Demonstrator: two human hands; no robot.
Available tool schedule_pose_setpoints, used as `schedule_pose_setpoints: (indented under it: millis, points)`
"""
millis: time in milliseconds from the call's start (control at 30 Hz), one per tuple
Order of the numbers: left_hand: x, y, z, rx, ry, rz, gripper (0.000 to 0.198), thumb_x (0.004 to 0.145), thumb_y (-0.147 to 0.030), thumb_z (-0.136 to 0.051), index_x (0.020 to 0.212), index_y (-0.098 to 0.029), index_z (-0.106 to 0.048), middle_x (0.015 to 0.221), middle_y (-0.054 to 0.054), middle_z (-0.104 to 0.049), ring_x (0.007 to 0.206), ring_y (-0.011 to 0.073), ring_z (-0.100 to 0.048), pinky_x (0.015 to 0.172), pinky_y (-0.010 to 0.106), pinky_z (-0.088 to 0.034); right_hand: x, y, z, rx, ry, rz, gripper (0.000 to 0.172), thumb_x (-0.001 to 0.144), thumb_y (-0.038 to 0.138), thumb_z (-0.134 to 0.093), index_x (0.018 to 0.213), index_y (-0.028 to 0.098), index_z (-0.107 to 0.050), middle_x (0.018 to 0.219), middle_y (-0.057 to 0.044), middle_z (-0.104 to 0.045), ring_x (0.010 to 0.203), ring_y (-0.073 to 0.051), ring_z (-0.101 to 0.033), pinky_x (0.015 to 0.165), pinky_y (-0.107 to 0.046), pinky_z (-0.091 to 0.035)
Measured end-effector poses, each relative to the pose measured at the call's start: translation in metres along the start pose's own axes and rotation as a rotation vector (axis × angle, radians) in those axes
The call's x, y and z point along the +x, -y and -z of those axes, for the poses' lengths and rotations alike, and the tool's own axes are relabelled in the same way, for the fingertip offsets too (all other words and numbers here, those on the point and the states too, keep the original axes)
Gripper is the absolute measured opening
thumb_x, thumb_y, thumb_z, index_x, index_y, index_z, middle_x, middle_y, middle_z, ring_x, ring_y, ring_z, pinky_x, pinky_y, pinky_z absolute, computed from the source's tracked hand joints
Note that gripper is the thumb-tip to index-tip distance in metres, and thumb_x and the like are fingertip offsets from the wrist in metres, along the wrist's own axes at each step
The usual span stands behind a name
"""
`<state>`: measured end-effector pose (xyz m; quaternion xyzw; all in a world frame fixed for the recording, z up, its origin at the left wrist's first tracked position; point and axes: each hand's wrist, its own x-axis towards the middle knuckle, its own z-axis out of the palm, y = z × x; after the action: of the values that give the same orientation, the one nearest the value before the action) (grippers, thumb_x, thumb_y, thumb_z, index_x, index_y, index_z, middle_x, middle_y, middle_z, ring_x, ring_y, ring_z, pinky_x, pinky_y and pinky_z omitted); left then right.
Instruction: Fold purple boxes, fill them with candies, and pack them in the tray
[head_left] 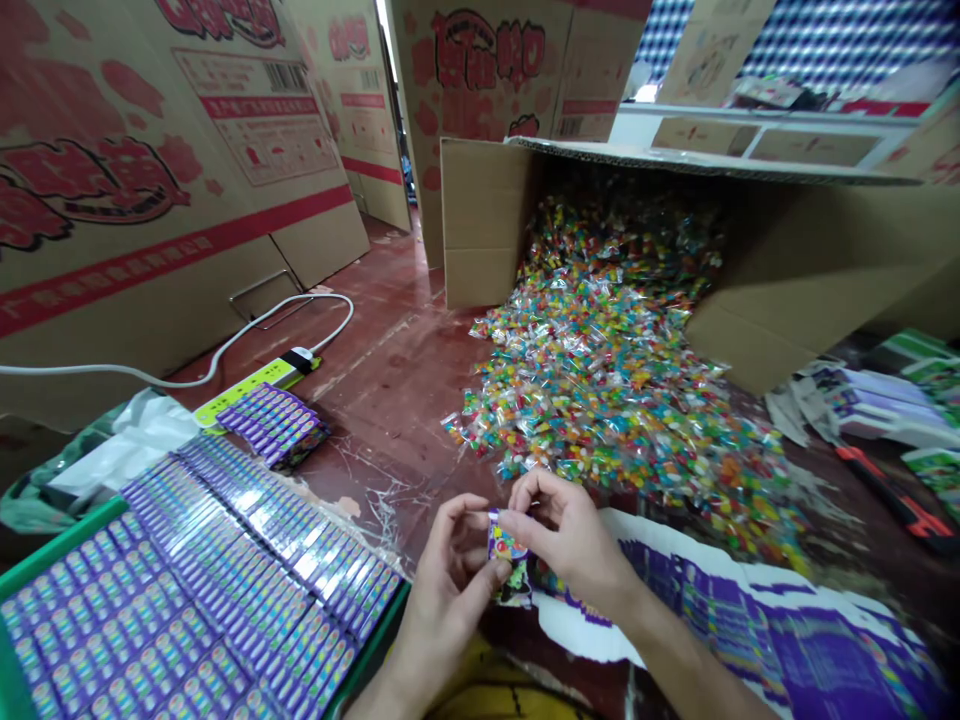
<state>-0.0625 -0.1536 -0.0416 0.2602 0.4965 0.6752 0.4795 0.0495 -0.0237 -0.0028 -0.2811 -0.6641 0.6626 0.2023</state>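
Note:
Between my two hands, in front of me, is a small purple printed candy box (510,550). My left hand (454,580) grips its left side and lower edge, the thumb pressed on the front. At its top edge, my right hand (566,535) has its thumb on the box and its fingers curled behind. Whether anything is inside the box I cannot see. Just beyond my hands spreads a heap of clear bags of colourful candy (600,370), spilling from a tipped carton (484,220). Flattened purple boxes (720,610) lie fanned out beside my right forearm.
At left, a green tray (375,650) holds rows of purple boxes; a smaller stack of boxes (274,420) sits behind it. A yellow-green power strip (259,385) with a white cable (217,365) lies nearby. A red-and-black cutter (896,500) is at right. Large cartons (172,150) stand behind.

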Motion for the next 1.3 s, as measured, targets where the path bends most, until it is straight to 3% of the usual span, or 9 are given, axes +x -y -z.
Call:
schedule_pose_setpoints:
  millis: [367,500,600,733,867,967,1100,1200,1300]
  points:
    - [0.001,-0.009,0.004,0.122,0.094,-0.043,0.050,0.091,-0.022,-0.064,0.137,-0.031,-0.048,0.116,0.006,-0.062,0.106,0.0222,-0.064,0.092,0.033,-0.052,0.013,0.003,0.007,0.049,0.022,-0.094,0.026,0.081,0.036,-0.074,0.071,0.016,-0.061,0.064,0.003,-0.060,0.059,-0.012,-0.054,0.058,-0.024,-0.044]
    - [0.000,-0.009,0.006,0.101,0.084,-0.020,0.045,0.090,-0.022,-0.066,0.132,-0.030,-0.053,0.115,0.005,-0.063,0.104,0.0199,-0.064,0.091,0.029,-0.051,0.004,0.007,0.004,-0.259,-0.065,0.090,0.025,0.091,0.033,-0.062,0.072,0.018,-0.065,0.074,-0.001,-0.063,0.071,-0.015,-0.060,0.070,-0.028,-0.049]
    - [0.003,-0.009,0.010,0.041,0.036,-0.020,0.038,0.089,-0.022,-0.068,0.124,-0.028,-0.056,0.109,0.004,-0.065,0.099,0.0175,-0.065,0.086,0.025,-0.051,-0.008,0.009,0.003,-0.495,0.029,0.256,0.016,0.091,0.035,-0.063,0.095,0.021,-0.069,0.098,-0.005,-0.068,0.094,-0.020,-0.063,0.087,-0.034,-0.051]
    - [0.011,-0.008,0.011,-0.026,-0.006,-0.010,0.036,0.086,-0.022,-0.072,0.117,-0.026,-0.055,0.101,0.002,-0.065,0.090,0.0157,-0.066,0.080,0.024,-0.051,-0.018,0.000,-0.001,-0.847,0.111,0.372,0.088,0.064,0.034,-0.086,0.140,0.018,-0.046,0.149,-0.014,-0.045,0.137,-0.034,-0.039,0.112,-0.048,-0.038]
    - [0.011,-0.012,0.013,0.045,-0.058,0.010,0.044,0.086,-0.026,-0.071,0.124,-0.026,-0.050,0.100,0.003,-0.067,0.089,0.0176,-0.066,0.081,0.028,-0.052,-0.015,-0.010,-0.009,-1.002,0.044,0.519,0.072,0.076,0.024,-0.072,0.140,0.013,-0.042,0.153,-0.017,-0.040,0.145,-0.033,-0.030,0.117,-0.052,-0.033]
    - [0.010,-0.025,0.029,0.239,-0.091,0.032,0.026,0.084,-0.032,-0.072,0.105,-0.019,-0.061,0.088,0.004,-0.067,0.082,0.0185,-0.065,0.075,0.028,-0.051,-0.011,-0.013,-0.014,-1.010,-0.016,0.544,0.078,0.076,0.026,-0.073,0.145,0.016,-0.037,0.154,-0.016,-0.038,0.146,-0.034,-0.028,0.116,-0.055,-0.034]
    - [0.016,-0.041,0.067,0.546,-0.310,-0.079,0.019,0.081,-0.034,-0.073,0.082,-0.017,-0.065,0.074,0.000,-0.064,0.069,0.0158,-0.062,0.065,0.025,-0.050,-0.010,-0.020,-0.018,-1.008,0.052,0.447,0.100,0.073,0.024,-0.078,0.155,0.022,-0.020,0.158,-0.012,-0.033,0.146,-0.033,-0.028,0.114,-0.054,-0.038]
    - [0.024,-0.032,0.084,0.563,-0.324,-0.087,0.027,0.074,-0.035,-0.078,0.091,-0.018,-0.065,0.081,0.002,-0.069,0.075,0.0195,-0.068,0.070,0.030,-0.055,-0.007,-0.031,-0.026,-0.994,0.139,0.411,0.091,0.076,0.017,-0.074,0.153,0.024,-0.027,0.152,-0.011,-0.043,0.142,-0.031,-0.036,0.113,-0.050,-0.041]
    - [0.027,-0.009,0.086,0.572,-0.343,-0.104,0.028,0.081,-0.043,-0.069,0.090,-0.017,-0.064,0.082,0.004,-0.070,0.077,0.0222,-0.070,0.075,0.036,-0.057,-0.002,-0.040,-0.033,-0.993,0.175,0.382,0.083,0.074,0.017,-0.077,0.147,0.024,-0.039,0.146,-0.012,-0.050,0.138,-0.034,-0.041,0.111,-0.053,-0.042]
